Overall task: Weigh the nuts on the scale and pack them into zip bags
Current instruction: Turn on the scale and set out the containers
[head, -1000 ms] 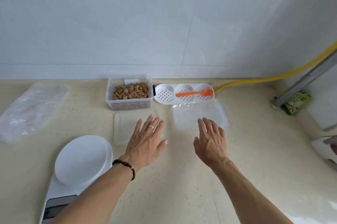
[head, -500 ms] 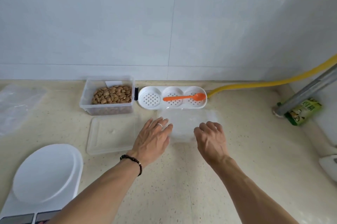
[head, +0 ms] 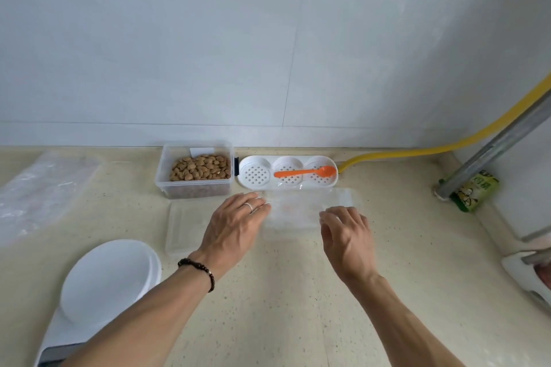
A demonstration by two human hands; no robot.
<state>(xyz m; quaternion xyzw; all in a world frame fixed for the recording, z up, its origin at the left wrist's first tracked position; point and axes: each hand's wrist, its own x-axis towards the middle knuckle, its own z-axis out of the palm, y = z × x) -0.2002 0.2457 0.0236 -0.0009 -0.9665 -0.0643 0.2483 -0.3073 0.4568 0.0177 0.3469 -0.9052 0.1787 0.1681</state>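
Head cam has both hands down at the zip bag [head: 301,211] lying flat on the counter [head: 283,292], just near of the white holder [head: 287,172]. Left hand [head: 235,226] lies nearly flat, fingers [head: 256,202] loosely spread at the bag's left edge. Right hand [head: 348,235] is curled at its right edge; can't tell if it's pinching the film yet. My tip: pinch one layer near the zip, hold the other side down, or it'll just slide. Nuts [head: 200,168] sit in the open clear tub [head: 193,171] at the far side, its lid [head: 185,223] lying just near of it. Orange spoon [head: 304,172] rests across the holder. Scale [head: 104,283] is near left, nothing on its plate.
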